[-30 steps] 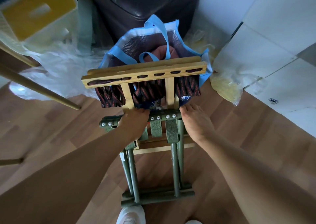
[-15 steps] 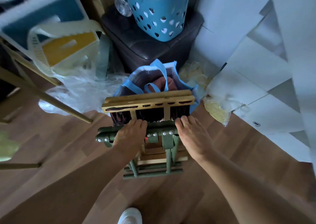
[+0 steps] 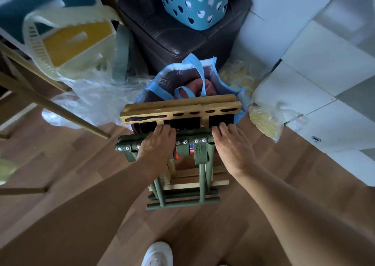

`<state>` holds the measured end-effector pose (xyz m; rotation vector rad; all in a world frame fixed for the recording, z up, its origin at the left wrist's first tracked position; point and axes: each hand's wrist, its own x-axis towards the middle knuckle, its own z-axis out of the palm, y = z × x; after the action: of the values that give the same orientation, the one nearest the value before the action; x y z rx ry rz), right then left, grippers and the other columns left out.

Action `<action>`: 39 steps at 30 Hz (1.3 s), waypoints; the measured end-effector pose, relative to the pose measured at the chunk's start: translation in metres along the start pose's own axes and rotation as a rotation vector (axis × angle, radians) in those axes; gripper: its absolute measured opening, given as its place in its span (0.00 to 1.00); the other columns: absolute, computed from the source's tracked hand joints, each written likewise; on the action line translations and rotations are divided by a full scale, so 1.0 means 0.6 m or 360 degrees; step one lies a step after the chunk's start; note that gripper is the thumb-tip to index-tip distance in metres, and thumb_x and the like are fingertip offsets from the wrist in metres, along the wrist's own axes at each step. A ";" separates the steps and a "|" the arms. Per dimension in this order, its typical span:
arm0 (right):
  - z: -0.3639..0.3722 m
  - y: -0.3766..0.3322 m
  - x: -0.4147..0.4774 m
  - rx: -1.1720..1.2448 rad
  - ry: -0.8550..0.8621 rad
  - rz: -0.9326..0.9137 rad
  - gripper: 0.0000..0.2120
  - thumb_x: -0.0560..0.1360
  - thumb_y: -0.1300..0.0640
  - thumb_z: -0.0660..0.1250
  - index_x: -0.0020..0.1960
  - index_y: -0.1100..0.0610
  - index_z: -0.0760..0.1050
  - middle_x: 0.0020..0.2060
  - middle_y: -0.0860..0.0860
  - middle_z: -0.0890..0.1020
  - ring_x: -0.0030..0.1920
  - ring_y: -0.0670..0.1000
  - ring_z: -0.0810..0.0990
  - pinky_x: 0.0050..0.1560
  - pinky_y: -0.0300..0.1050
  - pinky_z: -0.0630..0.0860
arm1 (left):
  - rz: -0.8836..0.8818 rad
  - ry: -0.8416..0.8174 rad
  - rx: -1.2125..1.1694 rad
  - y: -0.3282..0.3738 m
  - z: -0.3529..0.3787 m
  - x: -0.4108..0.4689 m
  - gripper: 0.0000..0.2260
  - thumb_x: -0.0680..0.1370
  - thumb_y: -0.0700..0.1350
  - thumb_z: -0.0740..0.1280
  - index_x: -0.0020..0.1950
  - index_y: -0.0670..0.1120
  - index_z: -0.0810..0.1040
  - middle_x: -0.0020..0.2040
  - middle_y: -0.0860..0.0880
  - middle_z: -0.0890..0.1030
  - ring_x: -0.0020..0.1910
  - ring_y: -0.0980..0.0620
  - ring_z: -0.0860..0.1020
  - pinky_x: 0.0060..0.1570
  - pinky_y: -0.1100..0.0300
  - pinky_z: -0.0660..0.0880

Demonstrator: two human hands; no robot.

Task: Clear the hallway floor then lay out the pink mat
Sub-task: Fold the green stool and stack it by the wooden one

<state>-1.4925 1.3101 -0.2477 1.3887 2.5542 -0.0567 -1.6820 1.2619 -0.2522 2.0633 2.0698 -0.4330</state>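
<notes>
Green-framed, the folding stool (image 3: pixel 192 133) stands with its top bar crosswise, left hand (image 3: pixel 156 147) and right hand (image 3: pixel 233 149) both curled over it, while a pinkish roll (image 3: pixel 199 85), possibly the mat, sits in the blue bag (image 3: pixel 156 87) just beyond both hands.

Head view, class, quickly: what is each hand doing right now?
Left hand: grips the green folding stool by its top bar.
Right hand: grips the same bar.

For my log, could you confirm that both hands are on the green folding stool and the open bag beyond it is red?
Not quite: the head view shows the open bag is blue, not red. The left hand and right hand are indeed on the green folding stool.
</notes>
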 end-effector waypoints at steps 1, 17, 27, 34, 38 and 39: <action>0.000 -0.004 0.001 -0.0008 0.0001 0.0019 0.14 0.71 0.69 0.63 0.57 0.63 0.74 0.47 0.58 0.78 0.46 0.57 0.78 0.52 0.50 0.77 | -0.0016 -0.0012 -0.0005 0.000 0.001 0.002 0.31 0.67 0.34 0.70 0.68 0.43 0.63 0.63 0.47 0.67 0.63 0.49 0.67 0.54 0.60 0.73; 0.030 -0.028 0.022 0.0219 -0.0015 0.0105 0.15 0.73 0.71 0.58 0.59 0.64 0.71 0.50 0.59 0.76 0.49 0.58 0.77 0.52 0.50 0.75 | -0.0037 0.0065 -0.0022 -0.022 0.026 0.005 0.29 0.71 0.32 0.65 0.70 0.43 0.62 0.63 0.46 0.71 0.60 0.47 0.70 0.52 0.57 0.73; 0.046 -0.038 -0.007 0.0319 -0.0068 0.0059 0.20 0.78 0.67 0.54 0.69 0.62 0.63 0.61 0.59 0.73 0.58 0.57 0.74 0.61 0.48 0.74 | 0.0096 0.0045 -0.0003 -0.014 0.044 -0.003 0.21 0.75 0.37 0.64 0.67 0.45 0.66 0.60 0.48 0.74 0.59 0.49 0.72 0.54 0.58 0.72; 0.110 -0.041 -0.022 0.0294 -0.0110 0.0056 0.18 0.77 0.67 0.52 0.65 0.61 0.67 0.58 0.57 0.73 0.56 0.57 0.72 0.58 0.48 0.71 | 0.0101 0.0049 -0.0054 -0.022 0.102 -0.003 0.20 0.77 0.41 0.65 0.68 0.46 0.66 0.59 0.49 0.75 0.59 0.49 0.73 0.56 0.57 0.73; 0.135 -0.049 -0.008 0.0296 -0.0076 -0.0067 0.18 0.78 0.65 0.54 0.67 0.60 0.66 0.62 0.56 0.72 0.60 0.55 0.71 0.64 0.48 0.69 | 0.0139 -0.0026 -0.0145 -0.013 0.128 0.016 0.22 0.77 0.43 0.65 0.70 0.45 0.64 0.63 0.47 0.74 0.62 0.47 0.71 0.59 0.54 0.72; 0.139 -0.054 -0.001 0.0294 -0.0073 -0.0106 0.19 0.78 0.64 0.56 0.69 0.60 0.64 0.63 0.56 0.72 0.62 0.55 0.70 0.67 0.48 0.67 | 0.0149 -0.0065 -0.0175 -0.009 0.135 0.021 0.24 0.77 0.45 0.65 0.71 0.45 0.63 0.65 0.46 0.73 0.64 0.46 0.70 0.61 0.53 0.70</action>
<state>-1.5038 1.2798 -0.3310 1.3464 2.6123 -0.3402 -1.6932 1.2469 -0.3320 2.0600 1.9198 -0.3357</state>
